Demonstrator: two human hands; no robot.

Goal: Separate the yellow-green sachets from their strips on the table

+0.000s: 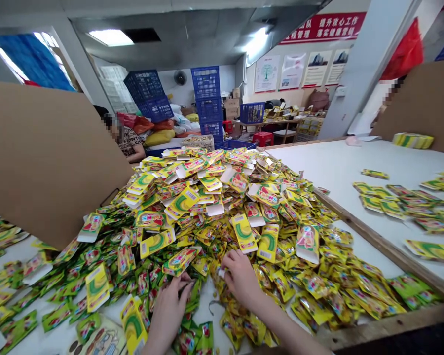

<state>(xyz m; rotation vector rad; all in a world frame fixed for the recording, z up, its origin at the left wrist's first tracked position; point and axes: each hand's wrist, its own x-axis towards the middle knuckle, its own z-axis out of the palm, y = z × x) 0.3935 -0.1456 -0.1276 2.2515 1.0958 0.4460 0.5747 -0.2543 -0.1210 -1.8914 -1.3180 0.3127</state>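
My left hand [170, 308] is at the lower middle, with its fingers closed at the near end of a small yellow printed box [181, 260]; its grip is partly hidden. To the right, my right hand [242, 278] reaches into the pile with curled fingers. Something small and whitish shows at its fingertips, too little to name. Around it lie yellow foil packets [281, 286], and green foil packets [138, 296] lie around my left hand. Just beyond my right hand, a yellow box [243, 231] rests on the heap of small boxes [203, 182].
A wooden strip [373, 241] edges the table on the right; beyond it, boxes lie in groups on a white surface [318, 160]. A large cardboard sheet [52, 158] stands at left. Behind are stacked blue crates [207, 93] and a seated person [128, 138].
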